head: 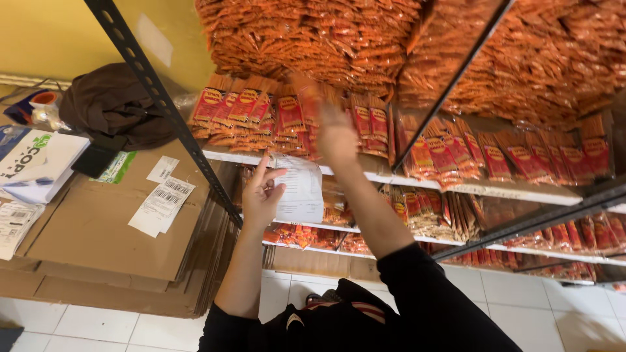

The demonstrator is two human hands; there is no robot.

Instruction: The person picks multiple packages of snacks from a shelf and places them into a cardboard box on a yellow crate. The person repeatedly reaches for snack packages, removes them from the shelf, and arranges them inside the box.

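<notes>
White shelves (pixel 508 190) on a dark metal rack are packed with orange-red packets (pixel 261 107). A white paper slip (pixel 301 189) is pinched in the left hand (pixel 262 195). The right hand (pixel 336 133) is closed on one blurred packet (pixel 308 98) in the upper row. Flattened cardboard (pixel 98 228) bearing white rectangular labels (pixel 162 205) is stacked at left.

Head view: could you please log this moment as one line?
left hand: holds paper slip | right hand: reaching into orange packets | shelf: stocked
</notes>
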